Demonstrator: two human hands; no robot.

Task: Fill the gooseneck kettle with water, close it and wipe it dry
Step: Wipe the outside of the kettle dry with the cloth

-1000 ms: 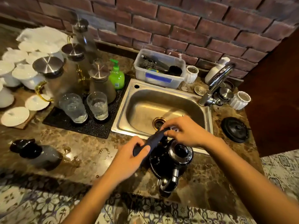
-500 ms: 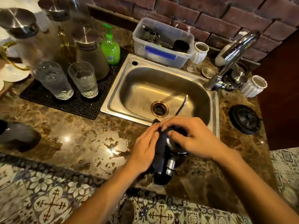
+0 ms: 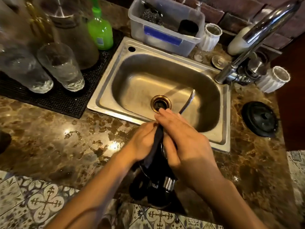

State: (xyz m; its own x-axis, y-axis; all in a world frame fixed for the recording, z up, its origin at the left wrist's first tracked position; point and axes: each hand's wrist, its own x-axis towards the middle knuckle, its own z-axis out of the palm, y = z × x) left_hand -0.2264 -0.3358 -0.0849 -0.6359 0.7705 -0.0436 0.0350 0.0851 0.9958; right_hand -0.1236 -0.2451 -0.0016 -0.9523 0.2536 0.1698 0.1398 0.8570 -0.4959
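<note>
The black gooseneck kettle (image 3: 158, 182) stands on the marble counter's front edge, just before the sink. Its thin steel spout (image 3: 189, 100) reaches out over the basin. Both hands cover its top, so I cannot see the lid. My left hand (image 3: 142, 142) grips a dark cloth (image 3: 154, 147) against the kettle's left side. My right hand (image 3: 188, 142) is cupped over the kettle's top, with the thumb curled down along the rim and the fingers lying over the cloth's upper end.
The steel sink (image 3: 109, 86) has the tap (image 3: 257, 40) at its right. Two glasses (image 3: 61, 66) and jugs stand on a black mat (image 3: 69, 103) at the left, beside green soap (image 3: 100, 32). A black round disc (image 3: 260, 119) lies at the right. The counter (image 3: 66, 142) is wet.
My hands have closed together over the kettle's top. The cloth, first stretched between them, is now bunched against the kettle. The view has dropped closer to the sink.
</note>
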